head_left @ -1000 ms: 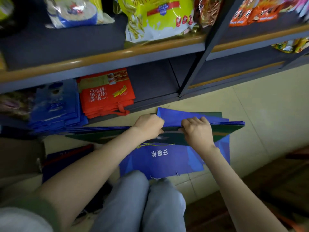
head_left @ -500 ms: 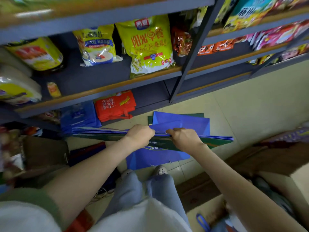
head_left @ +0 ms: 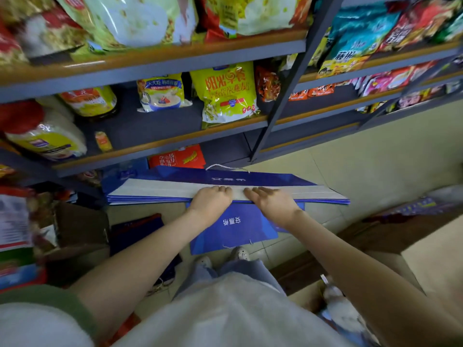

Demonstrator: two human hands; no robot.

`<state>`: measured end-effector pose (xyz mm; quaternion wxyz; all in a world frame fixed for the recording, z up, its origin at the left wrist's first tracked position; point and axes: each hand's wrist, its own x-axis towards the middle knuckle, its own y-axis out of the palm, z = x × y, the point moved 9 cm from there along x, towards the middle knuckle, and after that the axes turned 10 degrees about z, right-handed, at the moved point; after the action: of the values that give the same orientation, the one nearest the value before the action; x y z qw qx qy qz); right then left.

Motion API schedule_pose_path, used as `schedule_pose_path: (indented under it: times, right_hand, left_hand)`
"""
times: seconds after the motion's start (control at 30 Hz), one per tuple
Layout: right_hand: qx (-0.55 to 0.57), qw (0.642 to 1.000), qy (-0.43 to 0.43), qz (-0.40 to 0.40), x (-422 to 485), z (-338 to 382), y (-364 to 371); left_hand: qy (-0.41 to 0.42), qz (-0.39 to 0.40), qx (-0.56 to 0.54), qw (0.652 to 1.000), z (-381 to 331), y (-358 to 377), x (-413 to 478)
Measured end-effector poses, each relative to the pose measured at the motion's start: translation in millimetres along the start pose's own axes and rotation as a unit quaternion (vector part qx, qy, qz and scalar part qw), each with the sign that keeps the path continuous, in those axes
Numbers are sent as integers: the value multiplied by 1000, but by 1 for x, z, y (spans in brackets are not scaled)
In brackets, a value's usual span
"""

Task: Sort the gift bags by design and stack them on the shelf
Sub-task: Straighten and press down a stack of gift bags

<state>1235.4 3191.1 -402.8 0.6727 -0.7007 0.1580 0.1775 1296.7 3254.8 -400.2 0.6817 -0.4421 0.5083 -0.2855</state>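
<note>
Rising now, flat stack of blue paper gift bags (head_left: 155,190) lifted; left hand (head_left: 210,200), right hand (head_left: 271,204) seemingly pinch it; shelving likely next.

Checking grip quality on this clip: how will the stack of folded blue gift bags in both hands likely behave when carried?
The stack of blue gift bags probably stays fairly stiff: it spans wide past the left hand and right hand without visible sag. Its layered edges suggest bags could slide apart.

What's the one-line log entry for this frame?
left hand: holds blue bag stack | right hand: holds same | red bags: on bottom shelf
</note>
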Motion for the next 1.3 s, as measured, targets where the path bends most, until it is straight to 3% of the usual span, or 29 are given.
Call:
schedule_pose_path:
  times: [0.1, 0.33, 0.53, 0.73, 1.03, 1.3]
  right_hand:
    - [-18, 998, -12, -60, 3, -5, -2]
    - [-45, 989, -65, -128, -8, -49, -7]
    - [-36, 993, -77, -81, -23, -116, 3]
    - [-41, 993, -76, -86, -31, -164, 1]
    - [-55, 993, -11, -100, -39, -198, -8]
    - [-26, 998, 43, -50, -53, -249, 6]
  left_hand:
    - [1, -55, -5, 998, 0, -3, 3]
    - [-36, -92, 17, 995, -28, -26, 38]
    - [-63, -93, -2, 994, -63, -60, 79]
    - [-64, -93, -4, 994, -86, -86, 112]
    - [-3, -98, 2, 995, -92, -99, 154]
    - [29, -48, -23, 998, -112, -111, 198]
